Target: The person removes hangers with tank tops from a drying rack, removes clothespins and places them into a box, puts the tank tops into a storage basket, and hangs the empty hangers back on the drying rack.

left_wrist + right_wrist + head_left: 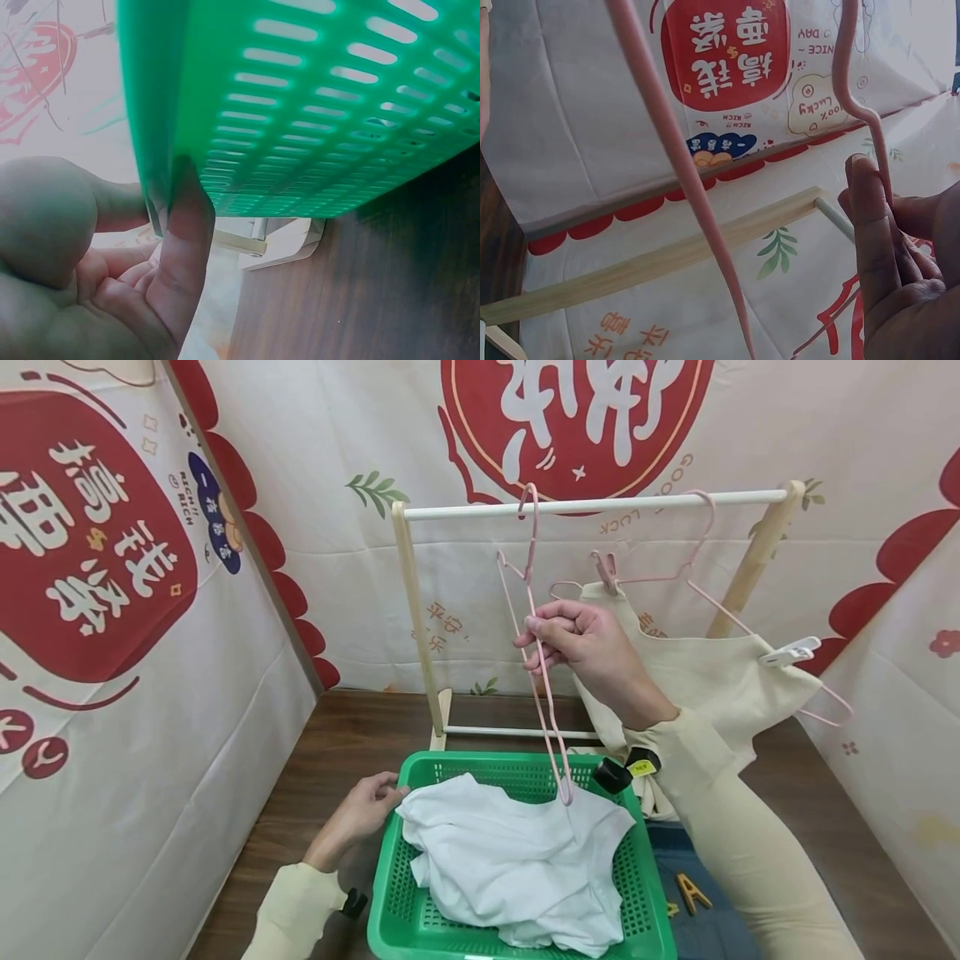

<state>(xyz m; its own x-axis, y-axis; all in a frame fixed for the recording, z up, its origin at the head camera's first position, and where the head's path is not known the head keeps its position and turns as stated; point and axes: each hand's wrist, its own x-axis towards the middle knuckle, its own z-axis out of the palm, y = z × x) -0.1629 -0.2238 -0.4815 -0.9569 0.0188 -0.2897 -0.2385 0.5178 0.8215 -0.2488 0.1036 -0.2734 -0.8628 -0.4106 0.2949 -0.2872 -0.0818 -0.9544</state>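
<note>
My right hand [585, 639] pinches one side of a pink clothes hanger [552, 706] between thumb and fingers. The hanger is turned nearly edge-on, its hook level with the white rail [615, 506] of a wooden rack in the head view. Its lower end overlaps a white garment [517, 860] lying crumpled in a green basket. In the right wrist view the pink wire [677, 157] crosses in front of the rack. My left hand [363, 814] grips the basket's rim [384, 877] at the far left corner, thumb and fingers on either side of it in the left wrist view.
A cream garment [675, 677] hangs at the rack's right from another pink hanger [720, 607], held by a pink clip [606, 572] and a white clip [790, 652]. A blue garment [712, 910] with yellow letters lies right of the basket. Printed cloth walls surround the brown table [337, 727].
</note>
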